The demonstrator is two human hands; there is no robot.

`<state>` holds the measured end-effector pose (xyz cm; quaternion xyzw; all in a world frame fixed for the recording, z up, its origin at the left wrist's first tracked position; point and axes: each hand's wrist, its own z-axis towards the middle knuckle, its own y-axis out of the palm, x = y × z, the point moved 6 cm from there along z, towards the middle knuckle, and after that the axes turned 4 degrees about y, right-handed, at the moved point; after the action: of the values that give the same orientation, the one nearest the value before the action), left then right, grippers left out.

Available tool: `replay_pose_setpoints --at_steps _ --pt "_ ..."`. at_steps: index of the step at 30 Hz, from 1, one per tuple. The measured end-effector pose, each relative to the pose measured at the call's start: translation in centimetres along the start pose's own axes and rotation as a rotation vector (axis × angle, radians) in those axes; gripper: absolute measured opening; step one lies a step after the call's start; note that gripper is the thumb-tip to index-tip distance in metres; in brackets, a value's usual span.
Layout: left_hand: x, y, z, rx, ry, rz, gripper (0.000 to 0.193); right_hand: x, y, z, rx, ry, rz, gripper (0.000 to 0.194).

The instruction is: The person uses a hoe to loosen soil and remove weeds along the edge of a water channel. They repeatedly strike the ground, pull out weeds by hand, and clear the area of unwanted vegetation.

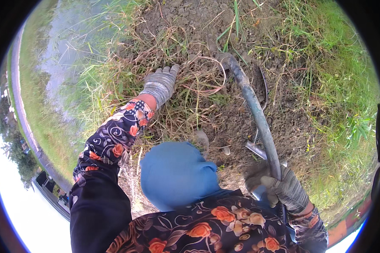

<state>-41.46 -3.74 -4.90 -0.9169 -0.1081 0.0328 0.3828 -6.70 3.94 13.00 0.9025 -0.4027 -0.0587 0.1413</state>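
Observation:
My left hand [161, 85], in a grey knitted glove, rests palm down on a matted heap of cut grass [177, 117], fingers stretched out. My right hand [286, 188], gloved alike, grips the near end of a long, bent, grey-green pipe-like shaft [260, 117]. The shaft's far end, caked with mud, lies against the soil; whether a blade sits there I cannot tell. A thin curved dark strip [265, 85] lies right of the shaft. Close to my right hand is a shiny metal piece [256, 149], partly behind the shaft. A rounded form in blue cloth [179, 174] covers the lower middle.
Loose dark soil [183, 19] spreads ahead, with green grass [342, 79] on the right. Beyond the grass at the left is water [60, 57]. Small pale pieces [226, 150] lie on the soil. A vehicle [49, 193] and a paved strip [22, 107] show at the far left.

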Motion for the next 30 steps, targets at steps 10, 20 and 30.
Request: replay_pose_setpoints --at_steps 10,20,30 --pt "2.2 0.6 0.5 0.109 -0.044 0.253 0.044 -4.8 1.4 -3.3 -0.138 0.148 0.431 0.024" --pt "2.7 -0.3 -0.3 -0.025 -0.225 0.071 0.049 -0.2 1.1 -0.7 -0.306 -0.024 0.524 0.022" --pt "3.5 -4.7 -5.1 -0.128 -0.156 -0.081 0.056 5.0 1.0 1.4 0.434 -0.386 0.415 0.014"
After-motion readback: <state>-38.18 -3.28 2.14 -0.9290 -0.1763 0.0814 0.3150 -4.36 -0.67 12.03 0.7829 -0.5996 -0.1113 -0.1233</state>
